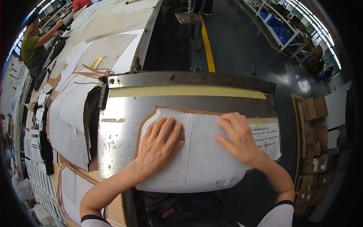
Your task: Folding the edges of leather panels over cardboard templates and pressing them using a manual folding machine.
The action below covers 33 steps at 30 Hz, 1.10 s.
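Note:
A light grey sewn panel with a brown edge lies on a metal machine bed in front of me. A seam runs down its middle, and its near side curves over the bed's front edge. My left hand rests flat on the panel's left half, fingers spread. Over the far right corner is my right hand, its fingers bent and its thumb apart, with nothing visibly gripped. A small pale tab sits near the panel's lower right edge.
A metal bar crosses the bed's far side. More grey panels are stacked on the left beside long worktables. A printed sheet is on the bed's right. Cardboard boxes stand at right; a person works far left.

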Each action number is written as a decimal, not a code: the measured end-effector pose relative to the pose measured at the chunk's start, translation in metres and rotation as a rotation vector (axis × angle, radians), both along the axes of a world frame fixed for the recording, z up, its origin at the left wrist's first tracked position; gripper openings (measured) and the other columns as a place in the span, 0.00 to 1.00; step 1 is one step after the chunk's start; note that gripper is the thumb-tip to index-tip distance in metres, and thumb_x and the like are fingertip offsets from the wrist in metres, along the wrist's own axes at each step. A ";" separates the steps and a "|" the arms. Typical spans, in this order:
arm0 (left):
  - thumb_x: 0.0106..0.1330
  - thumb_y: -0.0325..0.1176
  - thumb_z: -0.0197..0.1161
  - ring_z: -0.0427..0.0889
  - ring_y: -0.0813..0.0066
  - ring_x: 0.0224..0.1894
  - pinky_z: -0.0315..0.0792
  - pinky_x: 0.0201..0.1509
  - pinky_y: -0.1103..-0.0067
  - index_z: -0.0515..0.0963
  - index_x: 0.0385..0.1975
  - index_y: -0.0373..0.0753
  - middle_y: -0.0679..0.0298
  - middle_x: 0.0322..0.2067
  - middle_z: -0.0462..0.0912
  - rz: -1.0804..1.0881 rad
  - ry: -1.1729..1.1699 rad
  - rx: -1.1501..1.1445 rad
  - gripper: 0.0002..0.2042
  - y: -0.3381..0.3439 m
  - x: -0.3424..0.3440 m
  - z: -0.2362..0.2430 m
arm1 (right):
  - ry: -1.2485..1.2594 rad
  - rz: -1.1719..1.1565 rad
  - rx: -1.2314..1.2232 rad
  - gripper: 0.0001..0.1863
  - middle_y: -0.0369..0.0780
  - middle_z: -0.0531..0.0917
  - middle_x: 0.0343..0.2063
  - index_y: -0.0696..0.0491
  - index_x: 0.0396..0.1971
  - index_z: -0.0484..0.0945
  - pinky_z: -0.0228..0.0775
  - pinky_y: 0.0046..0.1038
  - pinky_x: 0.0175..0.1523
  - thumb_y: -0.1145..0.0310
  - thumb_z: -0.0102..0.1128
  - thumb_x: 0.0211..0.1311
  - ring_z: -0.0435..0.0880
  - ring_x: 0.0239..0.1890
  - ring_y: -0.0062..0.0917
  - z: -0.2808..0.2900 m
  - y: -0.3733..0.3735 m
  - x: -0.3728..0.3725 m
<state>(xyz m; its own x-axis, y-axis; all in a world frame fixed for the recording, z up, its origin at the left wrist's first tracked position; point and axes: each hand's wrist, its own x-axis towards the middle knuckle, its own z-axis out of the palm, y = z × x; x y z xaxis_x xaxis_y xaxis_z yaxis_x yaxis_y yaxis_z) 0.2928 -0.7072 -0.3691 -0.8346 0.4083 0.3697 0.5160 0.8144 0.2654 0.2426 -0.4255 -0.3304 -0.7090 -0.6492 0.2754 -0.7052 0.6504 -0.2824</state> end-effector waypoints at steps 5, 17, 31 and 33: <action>0.63 0.34 0.73 0.75 0.50 0.63 0.74 0.62 0.60 0.77 0.59 0.33 0.49 0.60 0.76 -0.029 0.044 0.067 0.25 -0.014 -0.003 -0.009 | -0.062 0.074 -0.342 0.16 0.44 0.78 0.43 0.59 0.46 0.82 0.73 0.39 0.55 0.74 0.71 0.58 0.78 0.49 0.39 -0.037 -0.105 -0.040; 0.65 0.40 0.71 0.74 0.53 0.66 0.62 0.72 0.56 0.76 0.61 0.32 0.52 0.63 0.77 0.119 0.058 -0.055 0.27 -0.044 0.000 -0.006 | -0.032 0.119 -0.409 0.13 0.40 0.79 0.39 0.58 0.42 0.87 0.72 0.36 0.52 0.82 0.64 0.57 0.78 0.45 0.36 -0.058 -0.142 -0.052; 0.63 0.28 0.64 0.65 0.51 0.73 0.39 0.81 0.45 0.71 0.65 0.29 0.49 0.70 0.71 0.148 -0.074 -0.128 0.28 -0.042 -0.008 -0.002 | 0.148 0.189 -0.252 0.21 0.42 0.79 0.44 0.62 0.49 0.83 0.71 0.36 0.53 0.82 0.61 0.52 0.77 0.48 0.36 -0.055 -0.115 -0.044; 0.68 0.33 0.65 0.68 0.53 0.70 0.39 0.81 0.45 0.70 0.68 0.33 0.51 0.68 0.72 0.182 -0.052 -0.192 0.28 -0.034 -0.012 0.001 | 0.115 0.178 -0.266 0.20 0.41 0.79 0.43 0.62 0.48 0.83 0.72 0.36 0.53 0.84 0.62 0.53 0.77 0.47 0.35 -0.053 -0.097 -0.045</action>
<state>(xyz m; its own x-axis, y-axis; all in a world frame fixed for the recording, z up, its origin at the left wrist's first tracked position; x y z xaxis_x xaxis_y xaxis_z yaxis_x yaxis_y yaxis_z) 0.2811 -0.7411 -0.3678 -0.9167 0.3081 0.2543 0.3459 0.9307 0.1193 0.1978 -0.5228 -0.3832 -0.5454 -0.6552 0.5228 -0.8382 0.4283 -0.3377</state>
